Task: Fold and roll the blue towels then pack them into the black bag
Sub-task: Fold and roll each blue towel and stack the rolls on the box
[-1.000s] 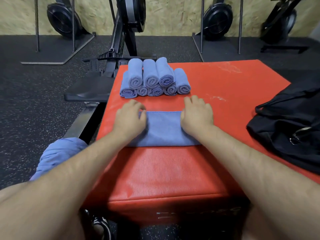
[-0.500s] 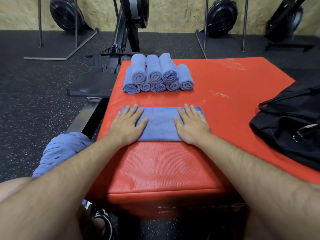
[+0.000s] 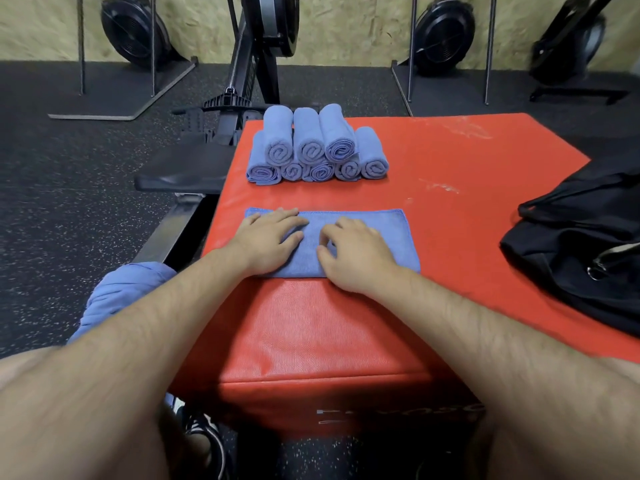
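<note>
Towel (image 3: pixel 398 237), folded strip, flat on red box (image 3: pixel 450 161) near 6 o'clock edge; rolled towels (image 3: pixel 311 147) at 12, black bag (image 3: pixel 571 244) at 3. Soft, light, limp. Left hand (image 3: pixel 270 237) flat on it, grip wide; right hand (image 3: pixel 360 251) fingers bent, pinch unclear. Take short end, roll tight.

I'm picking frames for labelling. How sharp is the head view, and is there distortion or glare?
Head view: left hand, right hand and folded towel are sharp; the rowing machine at top right is smeared; the wide lens enlarges the forearms toward the bottom corners; lighting is even, no strong glare, shadow only under the red box.
</note>
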